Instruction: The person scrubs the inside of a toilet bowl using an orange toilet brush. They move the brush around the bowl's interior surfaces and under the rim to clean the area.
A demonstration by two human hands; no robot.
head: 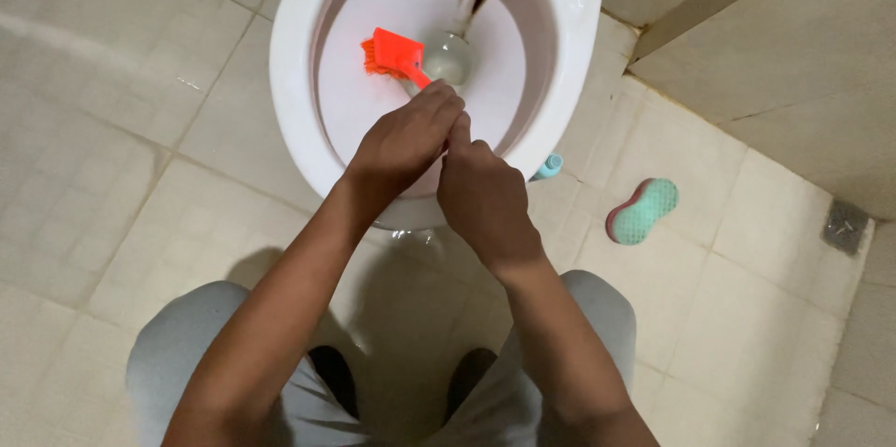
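An orange toilet brush (392,55) reaches down into a white toilet bowl (291,55), its head against the inner wall left of the drain. My left hand (406,141) is closed around the brush handle over the bowl's front part. My right hand (483,197) is closed just below and to the right of it, touching it, apparently gripping the same handle's end, which is hidden by the fingers. Both forearms stretch forward from my bent knees in grey trousers.
A green and pink scrubbing sponge (642,212) lies on the beige tiled floor right of the bowl. A small light-blue object (550,165) sits against the bowl's right side. A floor drain (846,226) is at far right. A wall rises at upper right.
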